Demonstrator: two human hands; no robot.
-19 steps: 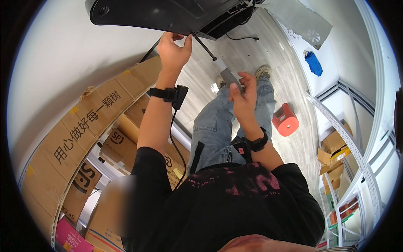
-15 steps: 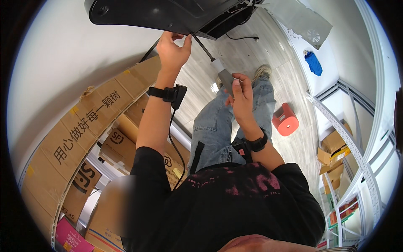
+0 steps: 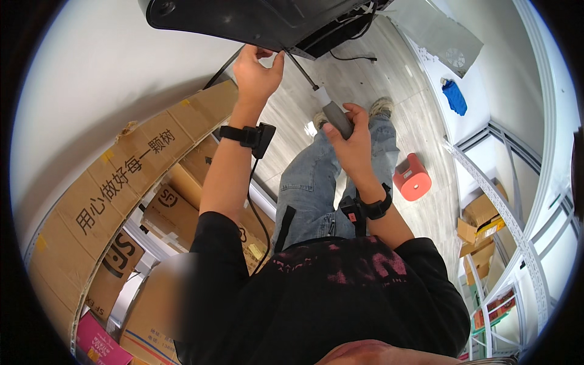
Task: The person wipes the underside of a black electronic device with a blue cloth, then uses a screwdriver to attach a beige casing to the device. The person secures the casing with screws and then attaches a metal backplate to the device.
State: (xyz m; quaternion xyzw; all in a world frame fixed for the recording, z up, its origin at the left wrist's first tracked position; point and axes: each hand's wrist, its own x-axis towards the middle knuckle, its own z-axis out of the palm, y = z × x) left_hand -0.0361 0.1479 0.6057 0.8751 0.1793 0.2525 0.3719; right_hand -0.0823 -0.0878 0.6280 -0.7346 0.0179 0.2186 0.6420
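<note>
A black computer case (image 3: 237,21) juts in from the top of the view, its open side showing metal edges and cables. At its lower edge my left hand (image 3: 258,73) is closed, thumb and fingers gripping the rim close to the screwdriver's tip. My right hand (image 3: 354,143) holds the screwdriver (image 3: 336,117) by its grey handle, with thumb and fingers around the handle's end. The dark shaft slants up and left to the case's edge; whatever its tip meets is too small to make out.
Cardboard boxes (image 3: 167,210) stand behind a long cardboard sheet (image 3: 61,255) on the left. A red plastic object (image 3: 415,182) sits on the floor at right. Beyond lie a blue bundle (image 3: 454,97), a grey vented panel (image 3: 441,36) and white metal shelving (image 3: 508,201). A black cable (image 3: 353,57) trails below the case.
The case appears slightly farther right, and my left hand with it. My right hand has shifted its grip on the handle, and the screwdriver sits a little lower and to the right.
</note>
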